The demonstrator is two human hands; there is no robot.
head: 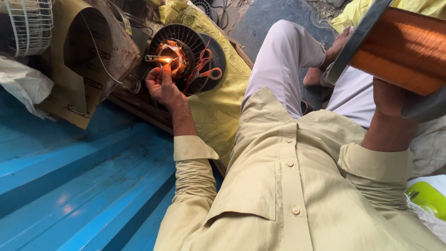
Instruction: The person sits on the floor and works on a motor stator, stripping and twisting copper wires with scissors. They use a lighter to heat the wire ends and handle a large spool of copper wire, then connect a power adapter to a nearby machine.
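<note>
Hands: left hand (161,86) pinches something tiny at the fan motor, can't tell what, fingers curled narrow, with a small flame right at the fingertips. Right hand (388,100) grips a big spool of copper wire (405,49), raised near the camera.
Motor: black finned fan motor (186,56) with copper windings and a steel shaft poking out, lying on a yellow sack (218,100).
Nearby: orange-handled scissors (210,72) resting on the motor, red wires beside them.
Further out: blue ribbed metal sheet (79,186), white fan guard (30,23) top left.
</note>
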